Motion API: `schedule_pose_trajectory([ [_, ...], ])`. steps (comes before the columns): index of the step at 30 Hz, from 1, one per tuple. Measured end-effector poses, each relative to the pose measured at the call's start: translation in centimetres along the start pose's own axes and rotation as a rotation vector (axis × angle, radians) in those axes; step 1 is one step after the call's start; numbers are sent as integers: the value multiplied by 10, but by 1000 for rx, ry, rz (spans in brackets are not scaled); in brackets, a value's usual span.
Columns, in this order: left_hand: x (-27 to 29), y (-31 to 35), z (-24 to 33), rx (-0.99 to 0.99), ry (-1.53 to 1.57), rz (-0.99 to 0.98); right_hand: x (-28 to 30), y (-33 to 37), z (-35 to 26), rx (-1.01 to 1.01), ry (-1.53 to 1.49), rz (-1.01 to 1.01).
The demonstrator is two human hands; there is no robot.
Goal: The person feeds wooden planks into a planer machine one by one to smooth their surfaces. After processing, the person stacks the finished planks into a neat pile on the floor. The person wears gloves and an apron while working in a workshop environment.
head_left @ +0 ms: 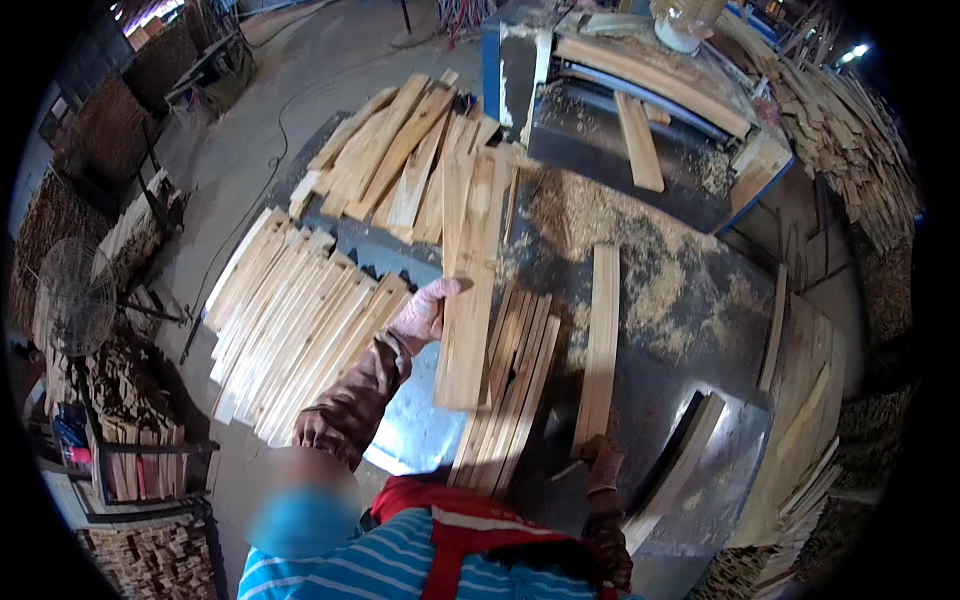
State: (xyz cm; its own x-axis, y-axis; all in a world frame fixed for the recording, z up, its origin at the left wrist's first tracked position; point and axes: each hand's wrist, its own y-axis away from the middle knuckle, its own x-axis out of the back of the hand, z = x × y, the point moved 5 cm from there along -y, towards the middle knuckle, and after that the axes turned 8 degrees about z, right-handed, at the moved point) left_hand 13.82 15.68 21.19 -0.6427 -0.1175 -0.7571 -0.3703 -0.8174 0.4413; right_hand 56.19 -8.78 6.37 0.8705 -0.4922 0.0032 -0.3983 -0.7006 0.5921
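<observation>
My gloved left hand (428,308) is closed on the left edge of a wide wooden board (470,330), its thumb lying on the upper face. The far end of that board reaches a loose pile of boards (385,150). In my right hand (601,462) is the near end of a narrow wooden board (601,340), which points away from me over the dark metal table. Between the two hands lie several narrow strips (510,385) side by side. A long row of pale wood strips (290,325) sits left of my left hand.
A planer-like machine (640,110) with a board (640,145) on its bed stands at the far right. Sawdust and shavings (650,270) cover part of the table. Another strip (680,470) lies right of my right hand. A fan (77,295) and wood stacks (150,550) are at left.
</observation>
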Motion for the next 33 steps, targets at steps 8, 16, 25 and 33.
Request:
schedule_pose_trajectory([
  [8, 123, 36, -38, -117, -755, 474, 21, 70, 58, -225, -56, 87],
  [16, 210, 53, -195, -21, -585, 454, -15, 62, 28, 27, 213, 92],
  [25, 77, 83, -80, 27, -152, 222, -15, 73, -23, 317, 233, 197],
  [33, 72, 74, -66, -14, -11, 263, -67, 109, -64, 297, 238, -26],
])
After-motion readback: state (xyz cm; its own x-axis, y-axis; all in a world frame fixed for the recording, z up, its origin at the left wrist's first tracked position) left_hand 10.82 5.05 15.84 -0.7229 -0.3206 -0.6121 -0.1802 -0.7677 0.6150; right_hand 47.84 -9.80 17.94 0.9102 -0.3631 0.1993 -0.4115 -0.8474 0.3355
